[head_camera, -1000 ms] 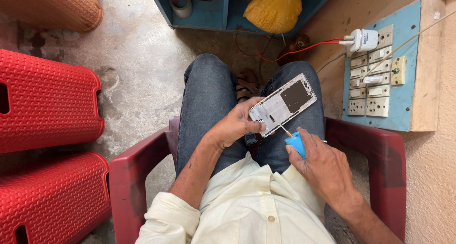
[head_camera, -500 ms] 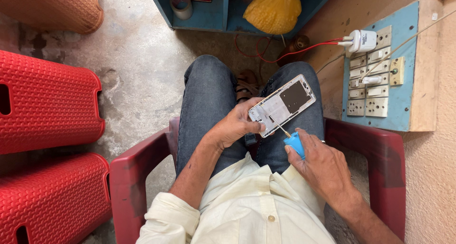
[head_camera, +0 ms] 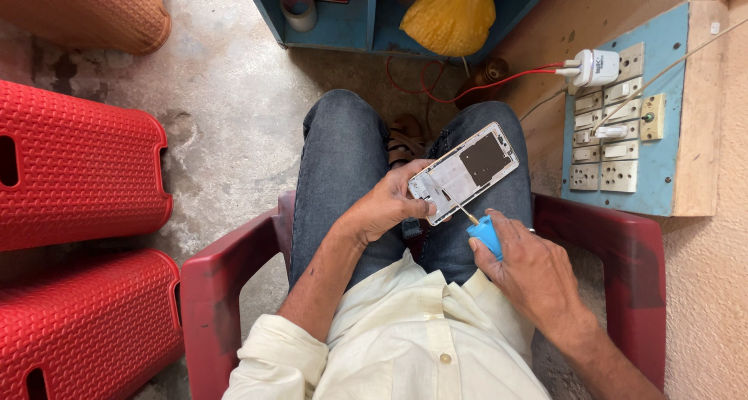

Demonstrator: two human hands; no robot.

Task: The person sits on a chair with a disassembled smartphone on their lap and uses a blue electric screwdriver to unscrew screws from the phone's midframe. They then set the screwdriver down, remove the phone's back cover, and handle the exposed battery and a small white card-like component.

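Over the lap, the left hand (head_camera: 386, 205) grips the opened phone (head_camera: 465, 172) at its lower end; the right hand (head_camera: 530, 267) clasps a blue-handled screwdriver (head_camera: 481, 229), tip touching the phone's inside.

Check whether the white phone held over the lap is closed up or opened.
Opened: the white phone has no back cover, exposing its inner frame and a dark panel; a blue-handled screwdriver tip touches it.

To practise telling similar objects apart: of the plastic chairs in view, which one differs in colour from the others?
The orange-brown chair at the top left corner. The two bright red chairs lie stacked at the left edge, and the seated person's chair is dark red.
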